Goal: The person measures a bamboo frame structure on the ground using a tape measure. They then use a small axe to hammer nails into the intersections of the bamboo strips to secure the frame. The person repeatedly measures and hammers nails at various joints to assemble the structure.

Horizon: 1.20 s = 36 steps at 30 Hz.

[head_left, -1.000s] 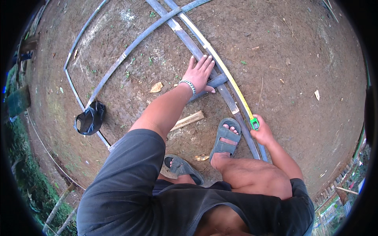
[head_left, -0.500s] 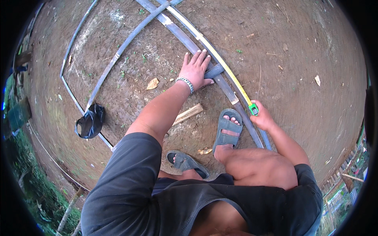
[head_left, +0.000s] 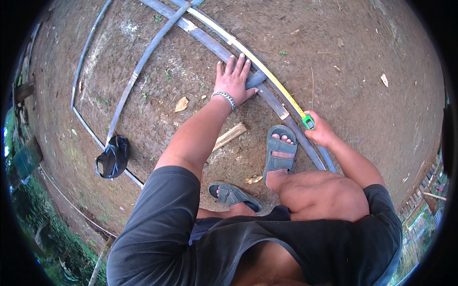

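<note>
My right hand (head_left: pixel 320 130) is closed round a green tape measure (head_left: pixel 308 122). Its yellow blade (head_left: pixel 267 71) runs out along a long dark strip, likely split bamboo, toward the far left. Flat with fingers spread, my left hand (head_left: pixel 233 82) rests beside a second dark strip (head_left: pixel 210 42), its fingertips by that strip's edge. A short dark crosspiece (head_left: pixel 256 79) lies by the left thumb, between the two long strips. The far end of the blade is too small to make out.
Another dark strip (head_left: pixel 145 55) curves away on the left, with a black plastic bag (head_left: pixel 113 157) near its lower end. A short pale wood piece (head_left: pixel 229 136) and a dry leaf (head_left: pixel 181 104) lie on the dirt. My sandalled foot (head_left: pixel 280 152) stands close to the strips.
The view has shifted slightly, so the strips and bag sit a little differently in the picture. Both hands keep their places; the tape stays extended along the strip.
</note>
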Available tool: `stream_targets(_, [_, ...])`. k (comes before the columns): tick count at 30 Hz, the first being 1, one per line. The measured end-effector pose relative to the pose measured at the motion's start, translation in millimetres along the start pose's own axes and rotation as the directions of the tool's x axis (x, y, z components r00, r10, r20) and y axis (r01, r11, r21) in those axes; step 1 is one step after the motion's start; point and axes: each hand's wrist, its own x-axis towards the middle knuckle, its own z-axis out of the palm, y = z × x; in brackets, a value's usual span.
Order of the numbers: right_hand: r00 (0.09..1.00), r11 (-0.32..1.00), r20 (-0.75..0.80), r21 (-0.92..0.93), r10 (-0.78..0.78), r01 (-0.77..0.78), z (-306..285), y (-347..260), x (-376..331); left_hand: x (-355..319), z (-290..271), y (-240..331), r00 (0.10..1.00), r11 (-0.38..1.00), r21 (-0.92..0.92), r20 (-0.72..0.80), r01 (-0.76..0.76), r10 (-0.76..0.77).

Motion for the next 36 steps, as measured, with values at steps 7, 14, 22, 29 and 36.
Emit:
stream_targets(7, [1.000, 1.000, 0.010, -0.002, 0.000, 0.000, -1, -4, 1, 1, 4, -4, 1.000, 1.000, 0.004, -0.027, -0.014, 0.015])
stream_targets(14, [1.000, 1.000, 0.025, -0.023, 0.019, -0.019, -1, -5, 1, 1, 4, -7, 1.000, 1.000, -0.012, -0.027, -0.014, 0.014])
stream_targets(22, [0.998, 0.997, 0.026, -0.037, 0.062, -0.061, -2, -12, 0, 2, 1, -11, 1.000, 1.000, -0.002, -0.011, -0.012, 0.012])
stream_targets(29, [0.994, 0.995, 0.052, -0.039, 0.093, -0.091, -4, -18, 0, 3, 5, -13, 0.999, 1.000, -0.003, -0.030, -0.022, 0.022])
stream_targets(36, [0.998, 0.998, 0.038, -0.023, 0.059, -0.059, 1, -10, 2, 4, 11, -17, 0.997, 0.999, -0.010, -0.069, -0.033, 0.032])
